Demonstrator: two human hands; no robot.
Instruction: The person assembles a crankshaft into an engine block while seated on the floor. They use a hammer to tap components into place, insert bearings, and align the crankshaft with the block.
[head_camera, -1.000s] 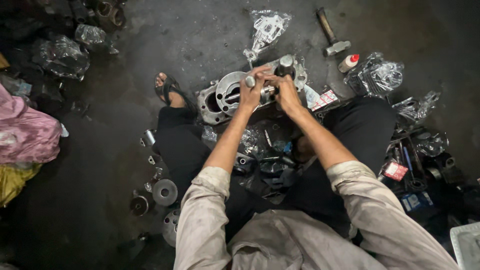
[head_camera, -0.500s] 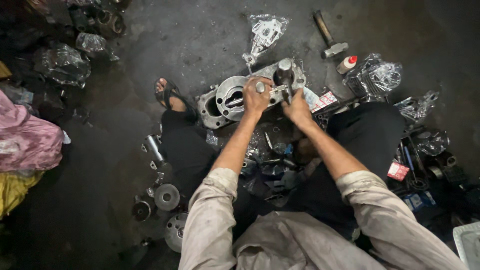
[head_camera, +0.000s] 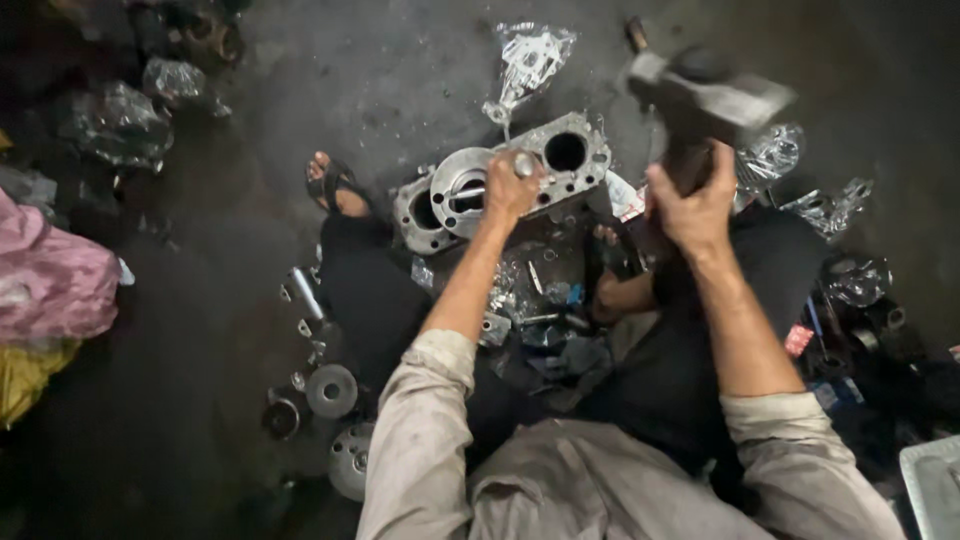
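Note:
A grey metal engine casing (head_camera: 560, 150) with several round bores lies on the dark floor in front of me. My left hand (head_camera: 512, 190) rests on it, closed around a small metal rod (head_camera: 523, 163) that stands on the casing. My right hand (head_camera: 690, 205) is raised to the right, gripping the handle of a hammer (head_camera: 715, 95) whose blurred metal head hangs above the casing's right end.
Round metal parts (head_camera: 330, 392) lie at the lower left beside my leg. Crumpled clear plastic bags (head_camera: 530, 55) sit beyond the casing and at the right. A pink cloth bundle (head_camera: 50, 280) is at the left edge. My sandalled foot (head_camera: 335, 188) is left of the casing.
My right hand left the casing, took hold of the hammer and lifted it up to the right. My left hand stays on the casing holding the rod.

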